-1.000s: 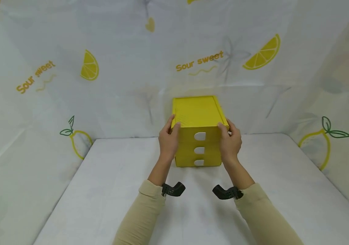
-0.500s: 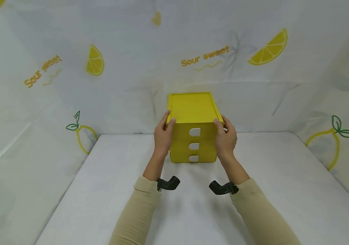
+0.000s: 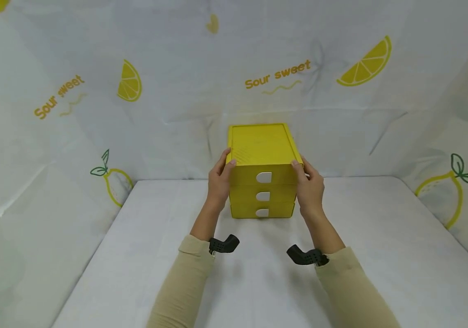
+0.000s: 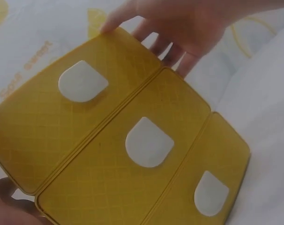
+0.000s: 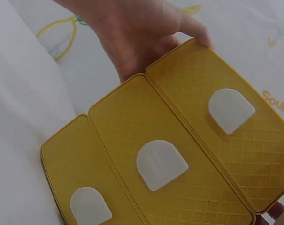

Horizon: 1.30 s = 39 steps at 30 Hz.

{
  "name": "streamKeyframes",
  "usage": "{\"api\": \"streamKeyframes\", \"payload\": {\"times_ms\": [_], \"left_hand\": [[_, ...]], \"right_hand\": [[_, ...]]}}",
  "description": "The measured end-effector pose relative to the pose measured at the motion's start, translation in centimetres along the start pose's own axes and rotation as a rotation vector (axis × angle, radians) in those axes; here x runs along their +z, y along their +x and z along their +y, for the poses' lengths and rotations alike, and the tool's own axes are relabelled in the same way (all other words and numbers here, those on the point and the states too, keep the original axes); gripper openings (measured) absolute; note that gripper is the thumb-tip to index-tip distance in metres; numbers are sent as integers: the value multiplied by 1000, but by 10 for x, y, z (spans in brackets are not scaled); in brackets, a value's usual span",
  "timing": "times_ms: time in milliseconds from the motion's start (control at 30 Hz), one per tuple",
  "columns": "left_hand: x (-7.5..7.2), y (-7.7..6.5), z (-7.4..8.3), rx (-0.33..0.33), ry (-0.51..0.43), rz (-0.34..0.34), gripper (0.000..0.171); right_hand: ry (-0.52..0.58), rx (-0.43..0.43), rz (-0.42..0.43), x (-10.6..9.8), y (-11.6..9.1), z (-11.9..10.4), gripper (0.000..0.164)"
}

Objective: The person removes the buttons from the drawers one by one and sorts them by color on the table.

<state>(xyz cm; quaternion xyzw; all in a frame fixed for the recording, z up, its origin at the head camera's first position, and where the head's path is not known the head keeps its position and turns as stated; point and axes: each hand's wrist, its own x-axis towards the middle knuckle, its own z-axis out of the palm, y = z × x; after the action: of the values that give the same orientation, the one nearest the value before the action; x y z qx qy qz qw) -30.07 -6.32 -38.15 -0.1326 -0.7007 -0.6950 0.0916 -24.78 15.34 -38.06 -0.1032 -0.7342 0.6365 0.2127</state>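
Note:
A yellow drawer unit (image 3: 264, 143) stands upright on the white table against the back wall. Its front has three stacked drawers, all pushed in, each with a white rounded tab. At its upper left side my left hand (image 3: 219, 184) holds on, thumb at the front top edge and fingers along the side. My right hand (image 3: 311, 191) grips the opposite side the same way. In the left wrist view, fingers of the left hand (image 4: 179, 28) reach behind the top drawer's side. The right wrist view has the right hand (image 5: 137, 35) against the unit's other side.
White cloth with lemon prints covers the back wall (image 3: 176, 59) and both sides. The white table (image 3: 156, 255) extends in front of the unit and to its left and right. A black wrist camera (image 3: 224, 244) sits on the left wrist, another (image 3: 306, 256) on the right.
The drawer unit has shifted slightly left against the back wall, with both hands on it. The right thumb has slid a little outward toward the unit's right edge. The head view has shifted slightly.

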Motion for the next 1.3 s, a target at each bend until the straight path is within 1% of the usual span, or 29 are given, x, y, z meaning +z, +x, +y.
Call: {"api": "streamKeyframes", "payload": {"times_ms": [100, 167, 233, 300, 367, 467, 600, 667, 833, 1033, 1200, 1300], "left_hand": [[0, 0, 1, 2, 0, -8, 53], [0, 0, 1, -1, -8, -21, 53], [0, 0, 3, -18, -24, -39, 52], [-1, 1, 5, -49, -48, -59, 51], [-1, 1, 6, -86, -76, -74, 49], [-1, 2, 6, -134, -105, -82, 48], [-2, 4, 6, -152, -113, -82, 47], [-3, 5, 6, -159, -109, -80, 46], [-8, 3, 9, -188, -110, -65, 45], [-10, 4, 12, -225, -153, -65, 46], [-11, 6, 15, -245, -170, -57, 47], [-13, 8, 17, -241, -177, -56, 47]], "right_hand": [[31, 3, -23, -4, -6, 3, 69], [55, 11, -13, -6, -12, 7, 68], [53, -9, 9, -9, -18, 11, 68], [31, -45, 25, -11, -22, 12, 66], [0, -102, 45, -14, -25, 10, 64], [-59, -179, 99, -19, -28, 3, 61], [-90, -279, 183, -21, -31, -2, 52], [-88, -316, 191, -19, -32, -2, 49], [-59, -363, 120, -10, -33, 0, 44], [22, -386, 37, 4, -35, 5, 38], [9, -381, -37, 20, -39, 5, 41], [5, -388, -53, 29, -40, 3, 41]]}}
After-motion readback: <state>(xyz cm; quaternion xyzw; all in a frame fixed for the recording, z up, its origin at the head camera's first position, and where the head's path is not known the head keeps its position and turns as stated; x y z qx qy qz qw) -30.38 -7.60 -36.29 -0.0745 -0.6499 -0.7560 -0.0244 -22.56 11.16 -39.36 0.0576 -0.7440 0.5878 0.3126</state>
